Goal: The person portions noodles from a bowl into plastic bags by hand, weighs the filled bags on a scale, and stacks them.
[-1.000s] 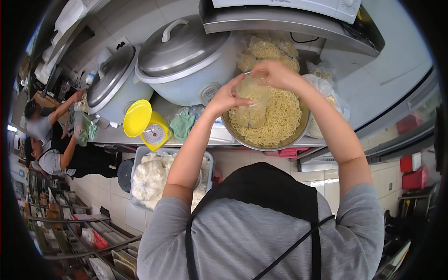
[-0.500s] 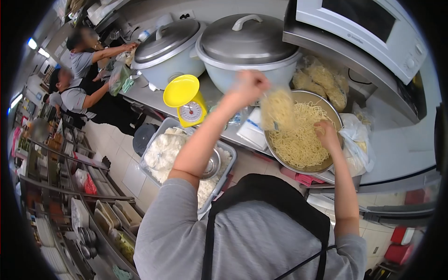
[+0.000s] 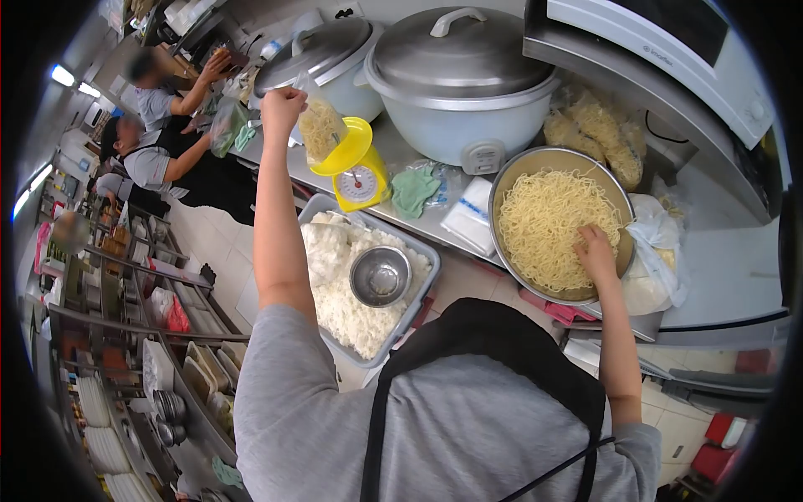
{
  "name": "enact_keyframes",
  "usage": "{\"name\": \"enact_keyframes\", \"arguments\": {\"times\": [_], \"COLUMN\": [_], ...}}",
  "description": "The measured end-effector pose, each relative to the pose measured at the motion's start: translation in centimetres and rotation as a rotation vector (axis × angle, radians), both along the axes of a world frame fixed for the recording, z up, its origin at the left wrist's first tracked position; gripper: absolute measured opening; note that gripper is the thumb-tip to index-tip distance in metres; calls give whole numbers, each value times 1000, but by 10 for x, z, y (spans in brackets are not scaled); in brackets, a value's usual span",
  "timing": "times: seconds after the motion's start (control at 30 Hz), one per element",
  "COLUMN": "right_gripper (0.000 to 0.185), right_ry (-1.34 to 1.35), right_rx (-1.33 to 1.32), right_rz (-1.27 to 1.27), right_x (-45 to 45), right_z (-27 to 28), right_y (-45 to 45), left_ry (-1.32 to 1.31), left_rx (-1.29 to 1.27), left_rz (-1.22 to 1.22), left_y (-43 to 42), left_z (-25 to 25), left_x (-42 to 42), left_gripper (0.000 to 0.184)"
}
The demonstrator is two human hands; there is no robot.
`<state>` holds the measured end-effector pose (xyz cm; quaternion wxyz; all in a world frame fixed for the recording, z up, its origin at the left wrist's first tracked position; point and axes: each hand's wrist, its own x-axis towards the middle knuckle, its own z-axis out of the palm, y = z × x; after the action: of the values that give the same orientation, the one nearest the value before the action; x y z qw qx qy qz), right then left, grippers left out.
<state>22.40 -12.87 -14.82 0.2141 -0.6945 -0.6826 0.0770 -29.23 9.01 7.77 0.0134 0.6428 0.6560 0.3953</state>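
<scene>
My left hand (image 3: 285, 109) is closed on the top of a clear plastic bag of noodles (image 3: 320, 132), which hangs at the yellow scale's pan (image 3: 350, 147). Whether the bag rests on the pan is hard to tell. The dial of the yellow scale (image 3: 360, 186) faces me. Over at the right, my right hand (image 3: 595, 251) touches the loose noodles (image 3: 548, 222) in a wide metal bowl (image 3: 499, 194). Its fingers are partly sunk among the strands, and I cannot make out whether they grip any.
Two large lidded cookers (image 3: 460, 117) (image 3: 330, 84) stand behind the scale. Below the counter, a grey tub (image 3: 424, 293) holds rice and a metal bowl (image 3: 381, 276). Bagged noodles (image 3: 598, 125), a green cloth (image 3: 414, 191) and a white plastic bag (image 3: 657, 251) lie about. Co-workers (image 3: 159, 155) stand left.
My left hand has carried the noodle bag left from the metal bowl to the scale. My right hand let go of the bag and moved down into the noodles. The view has shifted.
</scene>
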Motion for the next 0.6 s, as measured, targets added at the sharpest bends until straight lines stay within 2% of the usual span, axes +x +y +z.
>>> {"name": "enact_keyframes", "arguments": {"times": [0.13,0.33,0.6], "right_gripper": [37,37,37], "right_ry": [-3,-20,-16], "right_rx": [-7,1,-51], "right_rz": [8,-2,-16], "right_x": [2,0,-3], "right_z": [-5,-5,2], "right_y": [2,1,2], "left_ry": [46,-79,33], "left_rx": [-31,3,-9], "left_rz": [88,65,109], "left_y": [11,15,19], "left_z": [-30,-38,-39], "left_x": [-25,-40,-46], "left_gripper": [14,14,17]}}
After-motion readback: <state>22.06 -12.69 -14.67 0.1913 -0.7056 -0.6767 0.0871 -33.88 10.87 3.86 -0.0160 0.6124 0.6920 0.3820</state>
